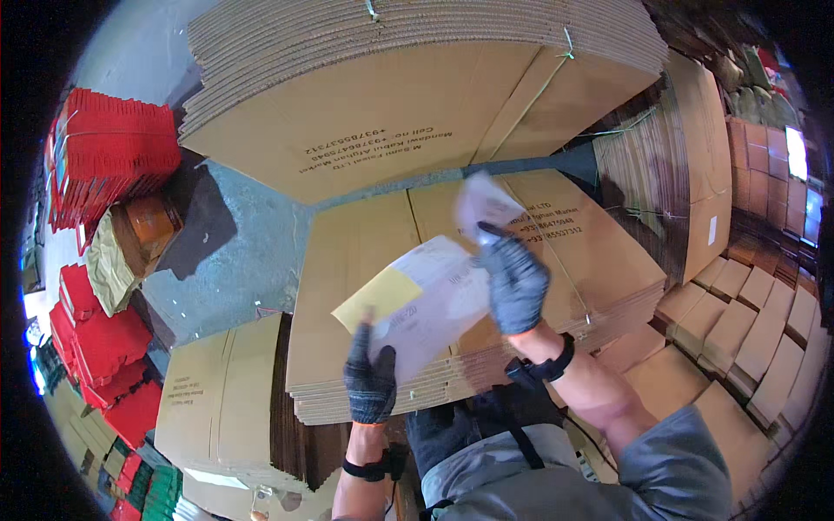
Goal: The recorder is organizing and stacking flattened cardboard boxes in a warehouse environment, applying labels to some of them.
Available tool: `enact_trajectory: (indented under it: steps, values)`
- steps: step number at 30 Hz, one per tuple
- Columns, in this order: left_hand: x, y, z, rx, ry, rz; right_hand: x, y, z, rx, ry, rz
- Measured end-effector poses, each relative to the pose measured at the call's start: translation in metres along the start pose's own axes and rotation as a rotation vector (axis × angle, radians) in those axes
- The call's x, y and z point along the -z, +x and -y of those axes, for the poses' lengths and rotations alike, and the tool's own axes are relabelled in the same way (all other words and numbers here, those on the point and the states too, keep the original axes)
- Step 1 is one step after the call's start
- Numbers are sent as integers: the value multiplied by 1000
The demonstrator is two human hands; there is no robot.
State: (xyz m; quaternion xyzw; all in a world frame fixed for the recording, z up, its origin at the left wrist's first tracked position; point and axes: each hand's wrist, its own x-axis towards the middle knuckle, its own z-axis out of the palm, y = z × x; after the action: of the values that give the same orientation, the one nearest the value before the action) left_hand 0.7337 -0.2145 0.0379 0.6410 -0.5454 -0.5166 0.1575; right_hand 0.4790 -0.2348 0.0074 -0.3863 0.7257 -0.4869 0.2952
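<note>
Probably light, limp, easily creased sheets [434, 317]; hold by edges. Left hand [371, 380] pinches near edge between fingers; right hand [514, 282] fingers grip blurred white paper [488, 205].

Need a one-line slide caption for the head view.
Gloved left hand and right hand hold papers over a stack of flattened cartons.

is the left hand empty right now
No, the gloved left hand holds white and yellow paper above a stack of flat cardboard.

Motion blur at my right hand [517, 282].
Paper [488, 208] smeared just above it; white glare [796, 154] far to its right; edges bowed.
</note>
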Motion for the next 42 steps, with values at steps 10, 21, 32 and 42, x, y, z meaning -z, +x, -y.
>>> enact_trajectory:
  steps: [10,21,32,42]
  values:
    - [-38,38,-16,484,-679,-288,-27,-16,6,473,-99,583]
    - [14,34,51,298,-240,-162,-96,16,-50,-545,66,933]
    - [106,21,229,277,164,-599,-230,-22,-322,-615,-201,429]
    - [125,4,241,378,187,-599,-312,-27,-269,-741,-870,606]
